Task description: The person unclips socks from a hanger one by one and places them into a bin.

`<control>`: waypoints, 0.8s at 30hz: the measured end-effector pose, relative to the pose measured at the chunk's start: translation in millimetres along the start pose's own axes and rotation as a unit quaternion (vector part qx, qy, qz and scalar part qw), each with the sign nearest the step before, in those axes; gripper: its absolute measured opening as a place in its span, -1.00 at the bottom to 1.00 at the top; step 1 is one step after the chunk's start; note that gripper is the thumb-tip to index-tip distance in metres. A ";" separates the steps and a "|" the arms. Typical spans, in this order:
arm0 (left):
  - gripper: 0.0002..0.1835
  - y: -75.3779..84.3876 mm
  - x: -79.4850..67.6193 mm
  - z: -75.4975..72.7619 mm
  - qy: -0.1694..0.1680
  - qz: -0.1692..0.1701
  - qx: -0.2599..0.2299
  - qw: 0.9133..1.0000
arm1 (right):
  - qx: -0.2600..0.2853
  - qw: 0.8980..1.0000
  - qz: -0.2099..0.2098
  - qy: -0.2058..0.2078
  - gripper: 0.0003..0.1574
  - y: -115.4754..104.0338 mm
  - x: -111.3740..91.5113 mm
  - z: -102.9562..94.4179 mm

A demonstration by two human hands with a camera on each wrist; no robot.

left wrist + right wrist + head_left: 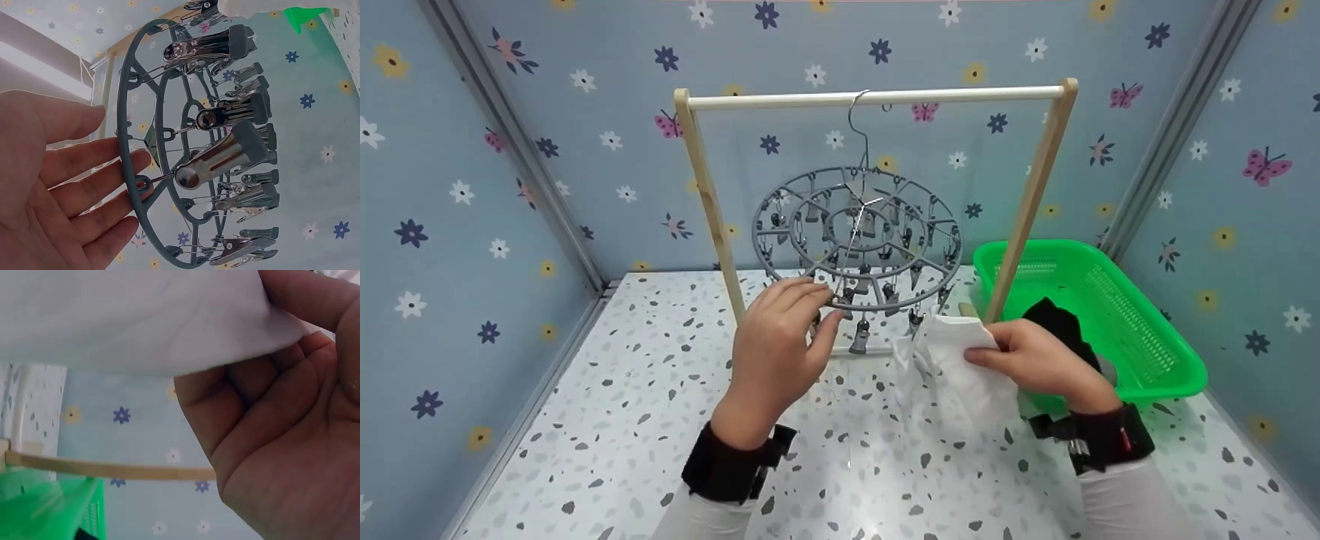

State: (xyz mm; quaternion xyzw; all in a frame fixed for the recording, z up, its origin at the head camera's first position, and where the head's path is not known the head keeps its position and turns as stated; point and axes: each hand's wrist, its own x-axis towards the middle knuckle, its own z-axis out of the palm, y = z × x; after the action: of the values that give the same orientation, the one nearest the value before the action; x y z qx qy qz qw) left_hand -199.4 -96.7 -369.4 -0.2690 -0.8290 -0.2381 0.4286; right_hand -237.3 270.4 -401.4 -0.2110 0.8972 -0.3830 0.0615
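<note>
A round grey clip hanger (870,307) hangs by its wire hook, with several metal clips (860,339) dangling from its rings. At its near left rim is my left hand (780,337). In the left wrist view its extended fingers (84,194) reach behind the grey ring (124,101), with the thumb apart. My right hand (1046,364) pinches the top edge of a thin white cloth (967,375) between thumb and fingers. The cloth hangs down beside the ring's near right side, overlapping a clip there. The right wrist view shows the cloth (140,320) spread above the curled fingers (208,405).
A wooden stand with a white rail (960,95) carries the hanger. Behind its right post (1039,187) sits a green basket (1177,367) holding a black cloth (1054,322) and something grey. Flowered panels (457,300) enclose the speckled tabletop (615,420).
</note>
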 end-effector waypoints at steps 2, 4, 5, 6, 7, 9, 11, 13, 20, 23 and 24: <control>-0.76 -1.0 0.1 -0.7 0.001 -0.002 0.002 1.000 | 0.005 1.000 0.005 0.014 -0.63 3.1 -2.2 -7.5; -0.76 -1.9 0.2 -1.5 0.000 -0.005 0.003 1.000 | 0.019 0.999 0.011 0.030 -0.59 7.0 -4.3 -15.0; -0.76 -2.2 0.2 -1.8 0.000 -0.006 0.004 1.000 | 0.025 0.999 0.014 0.039 -0.58 9.3 -5.3 -18.7; -0.75 -2.7 0.3 -2.0 0.000 -0.006 0.004 1.000 | 0.030 0.998 0.020 0.052 -0.58 12.0 -6.2 -22.5; -0.75 -3.1 0.3 -2.2 0.001 -0.007 0.004 1.000 | 0.038 0.997 0.030 0.066 -0.57 14.8 -7.0 -26.3; -0.74 -3.6 0.4 -2.8 0.000 -0.009 0.004 1.000 | 0.053 0.992 0.051 0.101 -0.53 21.5 -8.3 -33.3; -0.74 -3.9 0.5 -3.2 0.000 -0.010 0.003 1.000 | 0.068 0.985 0.071 0.140 -0.49 28.6 -9.8 -39.9; -0.74 -4.2 0.9 -3.3 -0.002 -0.011 0.003 1.000 | 0.078 0.977 0.090 0.177 -0.44 36.3 -11.2 -45.5; -0.74 -5.6 1.4 -1.9 -0.004 -0.013 0.004 1.000 | 0.032 0.955 0.125 0.266 -0.35 58.5 -10.9 -54.8; -0.75 -5.7 0.5 -2.6 -0.005 -0.015 0.008 1.000 | -0.003 0.955 0.126 0.267 -0.36 69.4 -9.4 -55.5; -0.75 -5.9 0.2 -2.8 -0.004 -0.016 0.009 1.000 | -0.008 0.957 0.125 0.263 -0.35 73.1 -8.5 -55.3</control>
State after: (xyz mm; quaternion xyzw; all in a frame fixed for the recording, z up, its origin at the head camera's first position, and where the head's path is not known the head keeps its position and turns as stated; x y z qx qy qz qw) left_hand -201.7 -102.7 -368.8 -0.2526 -0.8371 -0.2368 0.4236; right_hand -268.9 355.8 -415.4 0.0104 0.9040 -0.4067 -0.1312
